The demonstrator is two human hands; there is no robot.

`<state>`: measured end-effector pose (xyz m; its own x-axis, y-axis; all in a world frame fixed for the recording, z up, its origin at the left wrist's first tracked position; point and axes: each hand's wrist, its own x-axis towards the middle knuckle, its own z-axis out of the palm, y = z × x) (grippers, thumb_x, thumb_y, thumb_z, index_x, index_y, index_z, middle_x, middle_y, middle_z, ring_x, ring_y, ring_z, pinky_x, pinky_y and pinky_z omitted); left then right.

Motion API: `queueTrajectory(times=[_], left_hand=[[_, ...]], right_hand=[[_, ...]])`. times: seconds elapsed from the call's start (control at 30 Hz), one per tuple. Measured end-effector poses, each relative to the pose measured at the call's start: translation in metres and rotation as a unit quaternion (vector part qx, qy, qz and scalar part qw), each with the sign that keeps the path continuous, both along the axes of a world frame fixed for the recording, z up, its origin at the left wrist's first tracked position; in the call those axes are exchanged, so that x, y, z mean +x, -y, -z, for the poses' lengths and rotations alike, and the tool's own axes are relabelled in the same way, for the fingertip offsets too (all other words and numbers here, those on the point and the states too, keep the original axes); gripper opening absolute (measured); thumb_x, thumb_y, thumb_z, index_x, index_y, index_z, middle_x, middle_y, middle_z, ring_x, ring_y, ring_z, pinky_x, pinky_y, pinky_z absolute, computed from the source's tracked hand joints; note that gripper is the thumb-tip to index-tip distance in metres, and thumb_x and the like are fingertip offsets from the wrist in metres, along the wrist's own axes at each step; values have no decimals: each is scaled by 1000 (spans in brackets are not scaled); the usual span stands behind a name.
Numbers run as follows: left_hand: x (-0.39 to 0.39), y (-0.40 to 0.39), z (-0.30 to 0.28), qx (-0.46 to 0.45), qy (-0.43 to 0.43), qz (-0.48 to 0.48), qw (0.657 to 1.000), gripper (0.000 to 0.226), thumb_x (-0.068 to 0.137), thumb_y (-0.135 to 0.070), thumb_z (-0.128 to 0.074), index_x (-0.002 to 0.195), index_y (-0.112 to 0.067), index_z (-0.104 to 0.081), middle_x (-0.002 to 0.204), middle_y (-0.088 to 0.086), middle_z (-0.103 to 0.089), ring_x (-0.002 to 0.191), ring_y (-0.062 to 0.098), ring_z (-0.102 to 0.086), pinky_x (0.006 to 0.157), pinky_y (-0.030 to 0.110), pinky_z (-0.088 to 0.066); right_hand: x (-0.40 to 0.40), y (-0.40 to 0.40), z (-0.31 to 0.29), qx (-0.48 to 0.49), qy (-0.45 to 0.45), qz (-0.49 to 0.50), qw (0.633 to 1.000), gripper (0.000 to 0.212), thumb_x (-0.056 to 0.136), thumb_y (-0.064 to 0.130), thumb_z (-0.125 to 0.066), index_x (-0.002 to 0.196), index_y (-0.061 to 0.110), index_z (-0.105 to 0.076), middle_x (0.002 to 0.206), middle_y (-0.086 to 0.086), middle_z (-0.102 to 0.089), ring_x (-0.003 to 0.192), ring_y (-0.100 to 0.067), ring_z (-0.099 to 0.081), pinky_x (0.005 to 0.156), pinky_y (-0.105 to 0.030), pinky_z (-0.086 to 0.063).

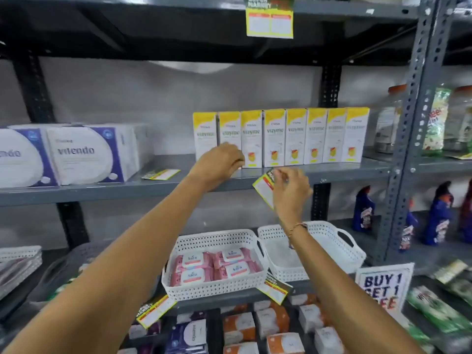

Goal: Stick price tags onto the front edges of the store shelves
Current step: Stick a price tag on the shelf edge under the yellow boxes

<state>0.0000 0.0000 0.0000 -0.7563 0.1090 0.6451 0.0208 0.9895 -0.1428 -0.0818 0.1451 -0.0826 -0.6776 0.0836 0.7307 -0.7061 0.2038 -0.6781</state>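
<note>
Starting at the left, two white-and-purple boxes (76, 155) stand near the front edge of the middle shelf (127, 189), and a spare price tag (161, 174) lies flat on the bare stretch of shelf just to their right, close to the lip. That bare stretch, between the boxes and the row of cartons, is the widest open room on this level. The left hand (219, 162) reaches over the shelf edge with fingers curled down against the base of the second yellow-and-white carton (229, 134); whether it grips anything I cannot tell. Eight such cartons stand in a tight row, set back a little from the lip. The right hand (290, 189) pinches a yellow-bordered price tag (263, 187) at its top corner, the tag tilted and hanging just in front of the grey front edge, touching or nearly touching it. Another tag (270, 19) hangs from the top shelf's edge above. Below, two white perforated baskets (217, 287) sit side by side at the lower shelf's lip: the left holds pink packs, and I cannot tell what, if anything, the right one holds. Two more tags (155, 310) hang askew from that lower edge. Farther right stands a grey slotted upright (408, 139).
</note>
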Motion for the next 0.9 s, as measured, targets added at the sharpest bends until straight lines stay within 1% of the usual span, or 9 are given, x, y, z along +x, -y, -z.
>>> queueTrajectory(times=[0.07, 0.13, 0.2, 0.27, 0.33, 0.4, 0.47, 0.63, 0.9], left_hand=[[-18, -9, -3, 33, 19, 12, 999, 20, 93, -23, -54, 97, -9, -68, 101, 10, -64, 101, 26, -53, 82, 42, -46], [-35, -20, -5, 49, 33, 15, 998, 17, 89, -21, -59, 94, -9, -69, 98, 10, -65, 97, 25, -53, 81, 35, -44], [-52, -29, -3, 71, 37, 9, 997, 15, 87, -20, -62, 91, -8, -71, 95, 10, -65, 94, 23, -54, 80, 34, -44], [-66, -33, -1, 100, 29, 2, 995, 14, 85, -19, -64, 89, -9, -73, 95, 10, -67, 93, 23, -55, 81, 40, -49], [-79, -36, 0, 127, 27, -12, 991, 16, 84, -20, -67, 88, -7, -74, 94, 10, -69, 90, 22, -59, 80, 41, -51], [-89, -36, 2, 145, 34, -19, 989, 19, 83, -24, -69, 87, -7, -75, 92, 9, -72, 83, 18, -61, 74, 34, -51], [-95, -37, 5, 156, 36, -21, 987, 20, 82, -26, -69, 86, -7, -75, 89, 8, -73, 78, 15, -59, 69, 28, -47], [-102, -38, 6, 134, 30, -33, 990, 18, 83, -24, -68, 84, -7, -74, 90, 7, -72, 75, 12, -55, 65, 26, -42], [-102, -38, 11, 139, 43, -46, 988, 19, 86, -23, -64, 86, -6, -71, 95, 9, -69, 81, 13, -52, 68, 27, -40]], right_hand=[[-16, -20, 11, -31, 69, -21, 997, 13, 86, 22, -63, 87, 11, -71, 95, -12, -66, 92, -28, -59, 85, -41, -40], [-34, -38, 28, -61, 130, -45, 989, 13, 84, 22, -66, 90, 12, -71, 99, -11, -65, 90, -24, -60, 90, -48, -45], [-42, -47, 38, -76, 174, -63, 980, 15, 84, 24, -67, 93, 13, -71, 100, -8, -64, 89, -21, -59, 91, -47, -48], [-49, -50, 45, -102, 199, -71, 972, 14, 82, 24, -69, 92, 14, -71, 98, -7, -65, 90, -23, -60, 90, -47, -49], [-60, -52, 51, -130, 229, -92, 960, 12, 80, 22, -72, 90, 15, -71, 100, -10, -67, 92, -24, -62, 90, -46, -51], [-67, -52, 56, -153, 263, -113, 946, 11, 79, 20, -74, 88, 15, -71, 100, -13, -68, 94, -25, -64, 91, -43, -52], [-72, -50, 60, -173, 290, -130, 932, 10, 78, 17, -75, 87, 14, -72, 93, -8, -70, 92, -21, -65, 90, -38, -52], [-78, -43, 64, -195, 310, -168, 915, 20, 80, 15, -72, 97, 4, -71, 88, -3, -69, 89, -15, -64, 87, -29, -49], [-82, -38, 61, -192, 310, -177, 914, 12, 83, 14, -69, 93, 7, -71, 78, 7, -65, 81, -10, -61, 80, -27, -48]])
